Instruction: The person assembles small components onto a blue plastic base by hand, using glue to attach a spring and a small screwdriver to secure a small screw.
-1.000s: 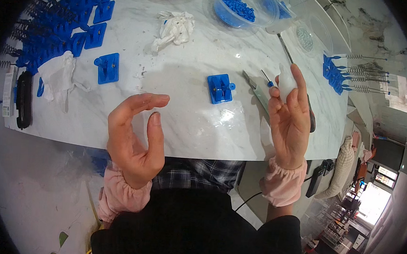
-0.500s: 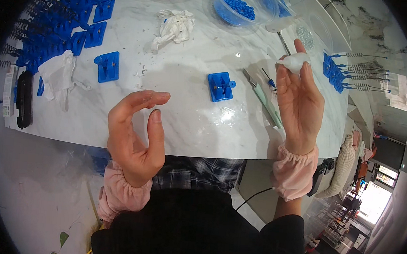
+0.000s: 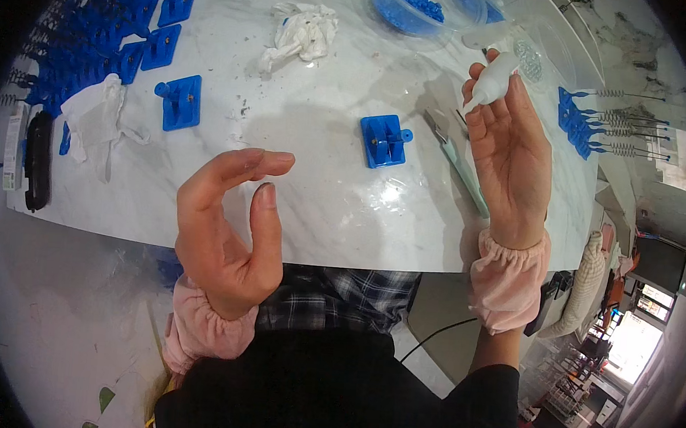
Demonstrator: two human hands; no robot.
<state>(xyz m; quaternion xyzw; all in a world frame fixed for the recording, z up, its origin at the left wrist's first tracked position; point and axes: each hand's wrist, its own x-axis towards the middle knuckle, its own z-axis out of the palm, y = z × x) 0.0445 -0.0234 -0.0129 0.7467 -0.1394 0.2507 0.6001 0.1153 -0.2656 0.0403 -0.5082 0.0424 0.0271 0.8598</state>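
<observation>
Right hand (image 3: 514, 158) gripped the white bottle (image 3: 491, 81), far right above the counter (image 3: 320, 204). Left hand (image 3: 227, 222) hovered empty, fingers curled loose. Best kept the nozzle steady, aimed at the blue block (image 3: 384, 140).

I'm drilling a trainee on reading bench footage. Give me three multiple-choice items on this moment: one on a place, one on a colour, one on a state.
1. Where does the blue block nearest the right hand lie?
A. on the white table
B. in a bowl
C. on the floor

2. What colour is the bottle?
A. red
B. white
C. green

3. How is the left hand?
A. clenched on a tool
B. flat on the table
C. open, curled, empty

Key: 1 A, the block sits on the bare tabletop; 2 B, the bottle in the right hand is white; 3 C, the fingers curve around nothing.
</observation>
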